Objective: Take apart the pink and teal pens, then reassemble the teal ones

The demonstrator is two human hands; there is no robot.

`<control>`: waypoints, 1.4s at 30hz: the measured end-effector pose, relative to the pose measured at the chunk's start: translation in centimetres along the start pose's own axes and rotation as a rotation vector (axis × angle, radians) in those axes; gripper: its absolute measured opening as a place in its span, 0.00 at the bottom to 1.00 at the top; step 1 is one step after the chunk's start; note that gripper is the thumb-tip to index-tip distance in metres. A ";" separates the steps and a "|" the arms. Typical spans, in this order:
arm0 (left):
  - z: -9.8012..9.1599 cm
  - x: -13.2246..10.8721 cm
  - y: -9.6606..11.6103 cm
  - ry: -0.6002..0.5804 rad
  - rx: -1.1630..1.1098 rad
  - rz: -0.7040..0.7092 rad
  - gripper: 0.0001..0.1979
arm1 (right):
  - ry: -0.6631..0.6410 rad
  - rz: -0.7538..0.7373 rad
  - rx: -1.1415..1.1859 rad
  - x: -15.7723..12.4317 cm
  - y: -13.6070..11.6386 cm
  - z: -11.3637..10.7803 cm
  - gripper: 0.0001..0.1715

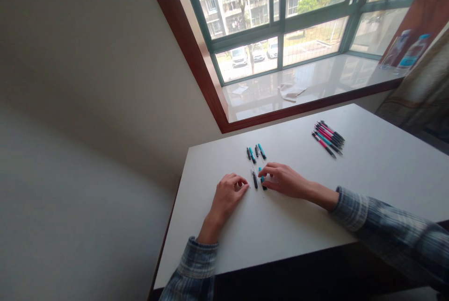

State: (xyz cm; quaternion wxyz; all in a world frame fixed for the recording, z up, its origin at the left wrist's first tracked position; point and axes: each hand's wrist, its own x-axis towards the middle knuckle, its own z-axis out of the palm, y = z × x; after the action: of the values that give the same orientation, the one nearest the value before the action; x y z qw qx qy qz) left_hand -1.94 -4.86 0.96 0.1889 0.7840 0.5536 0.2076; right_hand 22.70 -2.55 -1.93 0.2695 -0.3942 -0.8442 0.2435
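My left hand [228, 194] rests at the table's left side, thumb and forefinger pinched together; whatever may be between their tips is too small to make out. Just right of it lies a black pen part [255, 180]. My right hand [285, 180] reaches in from the right, thumb and forefinger apart over a teal and black pen part [263, 183], which they partly cover. Farther back lie a black pen part [249, 153], a teal pen part [252, 154], another black piece [257, 151] and another teal piece [262, 151]. Thin, pale pieces are near them.
A bunch of pink, teal and black pens [328, 138] lies on the white table [280, 240] at the back right. Behind the table is a windowsill [326, 81] with a crumpled white sheet [291, 92] and plastic bottles [414, 52]. A wall [105, 151] stands at left.
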 end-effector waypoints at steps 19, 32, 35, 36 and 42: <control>-0.2 0.0 0.5 -0.045 -0.001 0.028 0.06 | -0.008 -0.010 -0.003 0.0 -0.1 0.1 0.10; 0.6 0.4 0.7 -0.010 0.023 0.030 0.05 | 0.018 0.007 0.034 0.1 -0.3 0.3 0.10; 0.7 0.5 0.9 -0.010 0.025 0.028 0.05 | 0.019 0.008 0.035 0.1 -0.3 0.3 0.10; 0.7 0.5 0.9 -0.011 0.027 0.025 0.05 | 0.018 0.008 0.034 0.1 -0.3 0.3 0.10; 0.9 0.6 0.8 -0.003 0.033 0.040 0.06 | 0.012 -0.003 0.036 0.1 -0.3 0.3 0.10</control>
State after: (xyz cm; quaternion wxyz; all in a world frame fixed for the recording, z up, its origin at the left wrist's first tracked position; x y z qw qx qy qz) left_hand -0.64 -4.65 0.69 0.1724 0.7984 0.5408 0.2010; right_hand 22.32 -2.69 -1.93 0.2820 -0.3895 -0.8386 0.2561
